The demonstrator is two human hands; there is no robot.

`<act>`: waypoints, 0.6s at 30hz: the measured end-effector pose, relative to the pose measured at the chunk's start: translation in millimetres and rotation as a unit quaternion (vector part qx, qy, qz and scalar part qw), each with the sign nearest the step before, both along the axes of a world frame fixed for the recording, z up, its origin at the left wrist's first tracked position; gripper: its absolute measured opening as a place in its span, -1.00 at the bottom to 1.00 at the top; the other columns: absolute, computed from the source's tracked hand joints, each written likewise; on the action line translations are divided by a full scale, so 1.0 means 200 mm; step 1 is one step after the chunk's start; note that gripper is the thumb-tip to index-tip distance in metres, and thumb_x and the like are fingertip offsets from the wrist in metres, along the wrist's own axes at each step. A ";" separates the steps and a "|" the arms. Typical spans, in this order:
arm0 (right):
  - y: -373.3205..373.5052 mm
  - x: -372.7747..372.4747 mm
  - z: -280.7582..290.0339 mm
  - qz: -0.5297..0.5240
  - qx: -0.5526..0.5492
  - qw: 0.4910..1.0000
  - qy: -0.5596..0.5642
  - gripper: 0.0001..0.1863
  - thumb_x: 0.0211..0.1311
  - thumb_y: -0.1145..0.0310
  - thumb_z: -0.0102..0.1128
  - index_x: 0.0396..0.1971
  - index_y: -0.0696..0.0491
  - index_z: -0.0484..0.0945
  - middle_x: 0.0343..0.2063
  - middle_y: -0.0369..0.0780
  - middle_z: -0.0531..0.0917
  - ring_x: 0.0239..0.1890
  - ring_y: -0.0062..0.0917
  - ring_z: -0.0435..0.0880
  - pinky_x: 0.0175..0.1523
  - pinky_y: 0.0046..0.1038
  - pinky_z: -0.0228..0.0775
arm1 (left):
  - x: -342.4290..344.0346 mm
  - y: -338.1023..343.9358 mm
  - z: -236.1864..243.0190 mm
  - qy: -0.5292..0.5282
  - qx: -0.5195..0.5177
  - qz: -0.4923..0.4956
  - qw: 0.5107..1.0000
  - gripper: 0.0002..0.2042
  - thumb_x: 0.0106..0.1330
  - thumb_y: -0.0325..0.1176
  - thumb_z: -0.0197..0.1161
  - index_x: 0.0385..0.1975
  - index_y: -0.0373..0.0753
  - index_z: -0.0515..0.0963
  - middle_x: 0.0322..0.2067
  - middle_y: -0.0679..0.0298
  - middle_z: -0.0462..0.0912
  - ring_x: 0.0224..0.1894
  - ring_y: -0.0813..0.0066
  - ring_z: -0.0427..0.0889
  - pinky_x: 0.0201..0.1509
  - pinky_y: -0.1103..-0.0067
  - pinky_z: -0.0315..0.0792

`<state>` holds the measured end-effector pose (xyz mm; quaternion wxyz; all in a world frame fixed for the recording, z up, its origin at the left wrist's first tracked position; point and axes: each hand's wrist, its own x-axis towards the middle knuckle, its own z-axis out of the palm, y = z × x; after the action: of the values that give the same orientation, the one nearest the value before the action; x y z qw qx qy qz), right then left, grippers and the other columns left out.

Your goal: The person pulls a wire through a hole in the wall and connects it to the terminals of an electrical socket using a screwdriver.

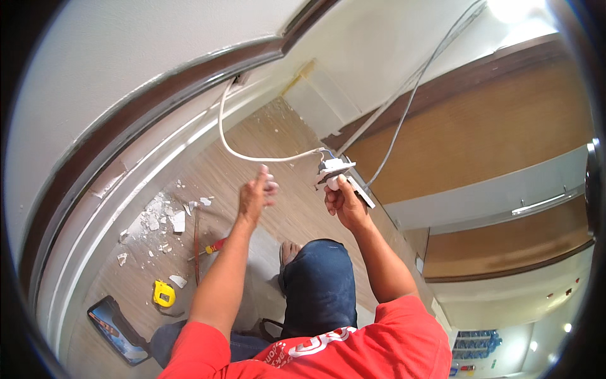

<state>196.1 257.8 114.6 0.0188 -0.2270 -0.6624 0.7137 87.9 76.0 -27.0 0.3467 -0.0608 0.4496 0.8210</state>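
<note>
My right hand (344, 203) grips a white wall socket or switch insert (334, 167); its exact kind is hard to tell at this tilt. A thin white plate with a dark edge (361, 191) shows beside the same hand, perhaps in its grip. Thin wires, one of them blue, run from the insert into a white cable (268, 159), which loops down from an opening in the wall. To the left, my left hand (256, 194) hovers just below the cable, apart from it. Its fingers are partly stretched out, with nothing visible between them.
Broken plaster pieces (154, 221) litter the floor by the wall. Near them lie a red-and-yellow screwdriver (214, 246), a yellow tape measure (164, 294) and a dark case with a blue label (118, 331). A grey cable (407, 117) hangs by the wooden panels (486, 120) at right.
</note>
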 end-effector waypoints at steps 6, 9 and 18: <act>0.16 -0.05 -0.31 0.040 0.040 0.998 0.012 -0.54 0.47 0.01 0.03 -0.17 0.19 0.54 -0.51 -0.22 0.58 -0.49 -0.53 0.58 -0.46 -0.50 0.38 | 0.11 0.16 0.11 -0.065 0.122 -0.121 0.983 0.04 0.19 0.47 0.10 0.40 -0.37 0.11 0.11 -0.04 0.51 0.15 0.19 0.49 0.11 0.26 0.46; 0.15 -0.08 -0.37 0.044 0.082 0.993 0.067 -0.60 0.48 0.11 0.05 -0.13 0.22 0.55 -0.48 -0.19 0.62 -0.44 -0.53 0.62 -0.39 -0.48 0.46 | 0.14 0.17 0.08 -0.046 0.153 -0.134 0.978 0.07 0.17 0.45 0.17 0.46 -0.30 0.04 0.27 -0.06 0.35 0.32 0.06 0.33 0.27 0.16 0.30; 0.43 -0.12 -0.54 0.145 0.122 0.970 0.153 -0.71 0.44 0.19 0.10 -0.28 0.15 0.57 -0.47 -0.26 0.62 -0.44 -0.60 0.60 -0.35 -0.52 0.46 | 0.14 0.37 0.11 -0.002 0.100 -0.146 0.984 -0.07 0.11 0.32 0.36 0.33 -0.26 0.28 0.18 0.23 0.47 0.25 0.36 0.42 0.25 0.31 0.35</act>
<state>172.0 343.1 7.2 0.0438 -0.0129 -0.7593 0.6491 115.4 149.9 -4.3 0.4678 0.0389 0.3687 0.8023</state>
